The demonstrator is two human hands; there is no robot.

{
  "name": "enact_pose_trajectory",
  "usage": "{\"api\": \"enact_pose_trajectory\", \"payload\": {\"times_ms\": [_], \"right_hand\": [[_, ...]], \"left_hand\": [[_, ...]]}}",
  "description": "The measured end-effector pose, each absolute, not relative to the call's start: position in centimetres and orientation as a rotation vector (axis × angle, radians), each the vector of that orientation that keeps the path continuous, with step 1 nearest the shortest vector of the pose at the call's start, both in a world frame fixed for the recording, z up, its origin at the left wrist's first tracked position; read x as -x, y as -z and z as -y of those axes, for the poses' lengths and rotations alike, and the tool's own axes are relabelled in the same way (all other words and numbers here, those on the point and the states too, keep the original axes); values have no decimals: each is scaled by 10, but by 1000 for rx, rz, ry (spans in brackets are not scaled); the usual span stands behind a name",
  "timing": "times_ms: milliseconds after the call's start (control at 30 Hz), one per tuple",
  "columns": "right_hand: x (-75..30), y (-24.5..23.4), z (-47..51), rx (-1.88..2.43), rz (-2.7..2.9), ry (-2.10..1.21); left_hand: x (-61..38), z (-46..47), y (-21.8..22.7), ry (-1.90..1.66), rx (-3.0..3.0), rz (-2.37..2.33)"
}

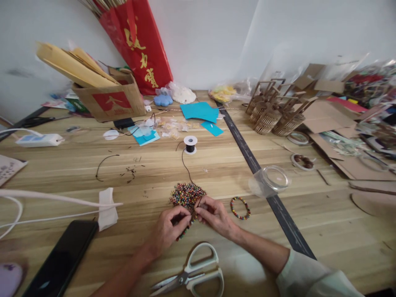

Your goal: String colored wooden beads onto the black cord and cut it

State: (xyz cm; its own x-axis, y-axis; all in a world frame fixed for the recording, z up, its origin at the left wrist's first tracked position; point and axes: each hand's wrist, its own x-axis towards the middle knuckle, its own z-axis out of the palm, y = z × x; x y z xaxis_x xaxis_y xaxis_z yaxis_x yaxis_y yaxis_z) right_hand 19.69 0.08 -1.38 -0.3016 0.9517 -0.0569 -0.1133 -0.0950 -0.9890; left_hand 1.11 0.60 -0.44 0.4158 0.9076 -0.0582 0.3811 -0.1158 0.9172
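My left hand (170, 226) pinches a string of colourful beads (182, 234), part of which shows below its fingers. Close against it, my right hand (213, 215) has thumb and forefinger closed on the dark cord (188, 170). This cord runs back to a white spool (190, 145) wound with black cord. Just behind both hands lies a pile of loose multicoloured beads (185, 194). A round beaded bracelet (240, 208) rests on the table to the right of my right hand. The exact grip point between the fingertips is partly hidden.
White-handled scissors (201, 268) lie near the front edge. A black phone (62, 258) and white cables (62, 196) are at left. An open clear round container (276, 178) sits at right, before small bamboo baskets (267, 115). Blue card pieces (199, 112) lie at the back.
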Motion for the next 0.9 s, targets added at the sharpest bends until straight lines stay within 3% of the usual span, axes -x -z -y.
{"api": "enact_pose_trajectory", "payload": {"times_ms": [900], "right_hand": [[-197,13,-1,959,1428,-1482]], "left_hand": [[-11,-9,6,-742,-1627,-1130]]}}
